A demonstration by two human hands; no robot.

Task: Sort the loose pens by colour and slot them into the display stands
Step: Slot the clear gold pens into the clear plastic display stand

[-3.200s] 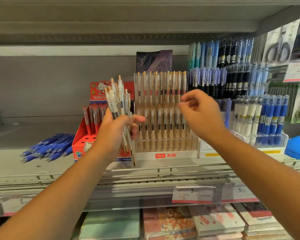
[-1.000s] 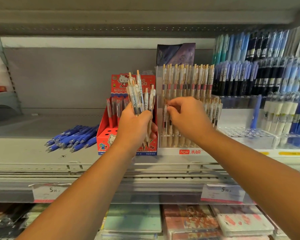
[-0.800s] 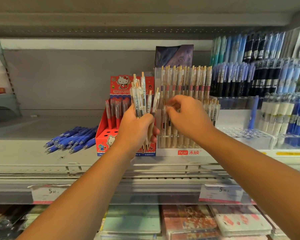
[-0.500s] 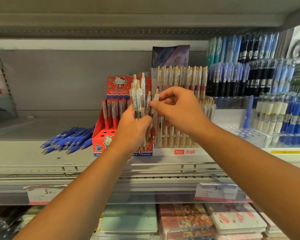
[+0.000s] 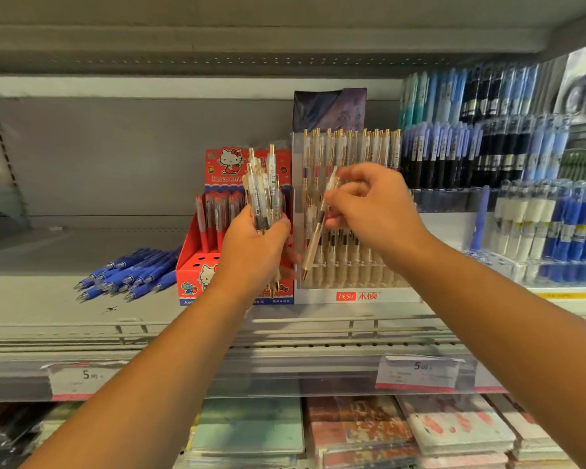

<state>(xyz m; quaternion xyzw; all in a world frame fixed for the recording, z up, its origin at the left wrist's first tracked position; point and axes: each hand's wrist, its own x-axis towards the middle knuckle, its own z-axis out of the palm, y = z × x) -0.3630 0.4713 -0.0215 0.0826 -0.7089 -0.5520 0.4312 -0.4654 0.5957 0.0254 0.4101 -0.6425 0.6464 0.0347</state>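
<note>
A bundle of pens (image 5: 263,194) is clenched upright in the left hand (image 5: 254,252); one pen (image 5: 318,228) is pinched tip-down by the right hand (image 5: 369,208) before the clear stand (image 5: 349,294) — its lower rows partly hidden, ink colours unreadable.

Both arms raised; left hand (image 5: 251,245) fisted, right hand (image 5: 369,204) pinching (fingers curled)
</note>
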